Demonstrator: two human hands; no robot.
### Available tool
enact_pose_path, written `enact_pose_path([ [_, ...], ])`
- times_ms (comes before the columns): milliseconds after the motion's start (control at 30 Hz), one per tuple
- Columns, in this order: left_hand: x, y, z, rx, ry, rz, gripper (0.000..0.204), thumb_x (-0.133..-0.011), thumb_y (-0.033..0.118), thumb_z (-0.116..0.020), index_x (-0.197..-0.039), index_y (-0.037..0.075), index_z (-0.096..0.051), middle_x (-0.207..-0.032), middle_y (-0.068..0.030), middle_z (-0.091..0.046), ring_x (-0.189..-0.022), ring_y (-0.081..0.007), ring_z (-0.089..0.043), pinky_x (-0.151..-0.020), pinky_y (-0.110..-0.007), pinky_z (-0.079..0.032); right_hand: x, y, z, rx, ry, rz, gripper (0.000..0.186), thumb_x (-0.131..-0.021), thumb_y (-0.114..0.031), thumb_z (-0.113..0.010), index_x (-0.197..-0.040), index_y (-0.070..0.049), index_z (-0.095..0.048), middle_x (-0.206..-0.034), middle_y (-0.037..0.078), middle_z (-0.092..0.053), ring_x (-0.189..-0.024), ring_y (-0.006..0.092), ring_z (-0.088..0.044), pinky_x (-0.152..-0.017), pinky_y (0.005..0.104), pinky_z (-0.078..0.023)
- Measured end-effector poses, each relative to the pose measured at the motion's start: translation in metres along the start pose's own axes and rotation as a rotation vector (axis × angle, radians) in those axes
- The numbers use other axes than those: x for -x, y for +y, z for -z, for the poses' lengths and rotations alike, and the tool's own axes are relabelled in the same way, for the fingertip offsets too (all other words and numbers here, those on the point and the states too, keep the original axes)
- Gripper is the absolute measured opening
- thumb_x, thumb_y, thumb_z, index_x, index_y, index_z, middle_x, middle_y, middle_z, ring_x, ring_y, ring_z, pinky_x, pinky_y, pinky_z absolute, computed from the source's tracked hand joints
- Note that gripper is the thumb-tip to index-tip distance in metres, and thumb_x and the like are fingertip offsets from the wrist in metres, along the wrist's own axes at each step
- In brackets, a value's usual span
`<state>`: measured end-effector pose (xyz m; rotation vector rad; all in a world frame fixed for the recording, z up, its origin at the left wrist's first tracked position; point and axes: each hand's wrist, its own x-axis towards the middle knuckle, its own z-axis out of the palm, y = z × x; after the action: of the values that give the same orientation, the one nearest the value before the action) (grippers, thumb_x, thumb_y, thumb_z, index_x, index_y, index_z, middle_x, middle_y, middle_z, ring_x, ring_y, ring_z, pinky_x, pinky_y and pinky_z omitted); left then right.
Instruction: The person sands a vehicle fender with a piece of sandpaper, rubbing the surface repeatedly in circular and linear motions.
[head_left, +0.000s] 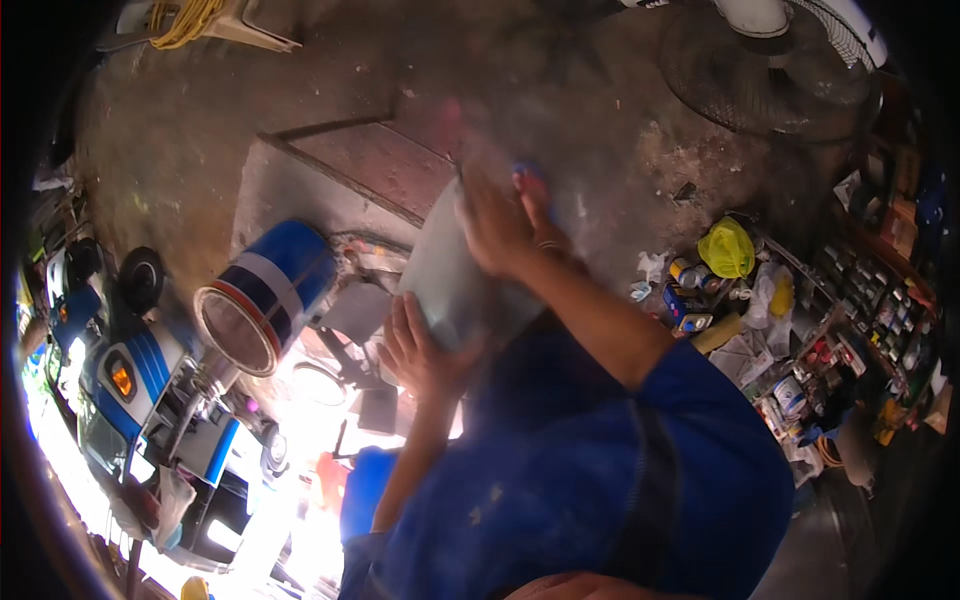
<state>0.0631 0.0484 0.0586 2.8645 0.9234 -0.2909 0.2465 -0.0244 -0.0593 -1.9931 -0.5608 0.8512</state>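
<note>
at the far left, blue-and-white vehicle bodywork (140,385) stood in hard light. nearer in, a blue drum (300,255) with pale and orange bands lay tilted, its open end turned down and to the left.

next came the left hand (425,350), open, with its fingers spread flat on the lower left edge of the grey panel (438,262). the panel sat just in front of the person's body, between the two hands, above the floor (600,100). it curved smoothly and looked like a thin shell, so it was probably fairly light and stiff, though its far edges might have flexed under a hard push. its matte face seemed likely to be dusty and a little slippery. the rim would have made the surest hold, with a palm steadying the broad middle; a pinch at a thin corner could have chipped it.

the right hand (493,228) rested on the upper right of the panel, blurred, so whether it gripped anything could not be told. farther right lay a yellow-green bag (727,248) amid clutter.
</note>
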Motion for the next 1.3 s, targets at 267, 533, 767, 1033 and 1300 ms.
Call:
enact_pose_path([
  [267,-0.001,0.005,0.001,-0.004,-0.005,0.007,0.126,-0.062,0.080,-0.078,-0.158,0.006,-0.043,-0.153,-0.0161,-0.052,-0.139,-0.0368,-0.050,-0.112,-0.055,-0.036,-0.022,-0.004,0.007,-0.354,-0.021,-0.204,0.071,-0.109,-0.028,-0.041,-0.159,0.015,-0.014,-0.167,0.038,-0.010,-0.156,0.0565,-0.012,-0.127,0.0587,-0.016],
  [533,-0.002,0.000,0.000,-0.008,0.009,-0.033,0.127,-0.063,0.082,-0.077,-0.157,0.004,-0.042,-0.153,-0.0176,-0.053,-0.135,-0.0391,-0.053,-0.111,-0.056,-0.038,-0.016,0.030,-0.021,0.222,-0.022,0.102,0.073,-0.108,-0.028,-0.044,-0.159,0.015,-0.014,-0.166,0.040,-0.011,-0.156,0.0559,-0.012,-0.127,0.0595,-0.016],
  [767,0.001,-0.003,0.000,0.022,0.020,-0.012,0.125,-0.064,0.081,-0.077,-0.157,0.005,-0.042,-0.152,-0.0178,-0.053,-0.135,-0.0399,-0.053,-0.111,-0.056,-0.039,0.023,-0.016,-0.009,0.198,0.136,0.179,0.066,-0.108,-0.027,-0.044,-0.153,0.017,-0.027,-0.161,0.040,-0.026,-0.151,0.0564,-0.023,-0.122,0.0609,-0.028],
  [1033,0.003,-0.008,0.004,0.022,-0.030,0.007,0.127,-0.061,0.078,-0.081,-0.159,0.008,-0.039,-0.152,-0.0178,-0.052,-0.137,-0.0395,-0.051,-0.113,-0.057,-0.037,0.061,-0.039,-0.037,0.033,0.021,0.137,0.066,-0.109,-0.030,-0.042,-0.156,0.014,-0.027,-0.163,0.039,-0.024,-0.154,0.0529,-0.023,-0.126,0.0572,-0.021],
  [1300,0.008,-0.018,-0.009,-0.011,-0.016,-0.007,0.130,-0.059,0.079,-0.081,-0.159,0.007,-0.039,-0.152,-0.0180,-0.051,-0.137,-0.0393,-0.051,-0.113,-0.056,-0.037,0.070,-0.043,-0.023,-0.033,0.105,0.205,0.070,-0.105,-0.023,-0.047,-0.160,0.012,-0.021,-0.167,0.035,-0.017,-0.159,0.0489,-0.012,-0.129,0.0560,-0.014],
])
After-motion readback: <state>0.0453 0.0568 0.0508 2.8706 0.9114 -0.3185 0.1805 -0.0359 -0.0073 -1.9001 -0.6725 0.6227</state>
